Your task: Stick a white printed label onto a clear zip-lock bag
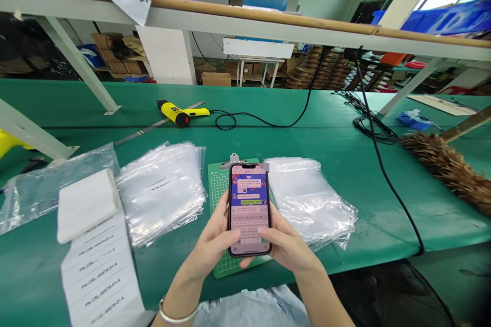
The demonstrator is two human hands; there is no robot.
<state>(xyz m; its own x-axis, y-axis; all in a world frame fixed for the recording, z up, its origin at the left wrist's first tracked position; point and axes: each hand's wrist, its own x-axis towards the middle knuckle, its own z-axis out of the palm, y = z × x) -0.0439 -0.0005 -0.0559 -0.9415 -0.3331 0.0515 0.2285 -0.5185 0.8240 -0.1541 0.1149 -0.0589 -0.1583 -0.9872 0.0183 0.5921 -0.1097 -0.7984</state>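
Note:
A smartphone (250,209) is held upright between both hands, its screen showing a chat and a keyboard. My left hand (218,235) wraps its left edge, the thumb over the keys. On the other edge my right hand (288,240) grips it, thumb also on the keyboard. Behind the phone lies a green gridded cutting mat (220,199) with a metal clip at its top, partly hidden. A fanned stack of clear plastic bags (161,194) is to the left, the top one bearing a printed label. More clear bags (312,204) lie to the right.
Printed label sheets (102,271) lie at the front left. A yellow heat gun (176,114) rests on a metal ruler (146,129), its cord running right. Black cables (372,122) and a feather duster (448,168) are at right. A shelf beam (245,16) crosses above the green table.

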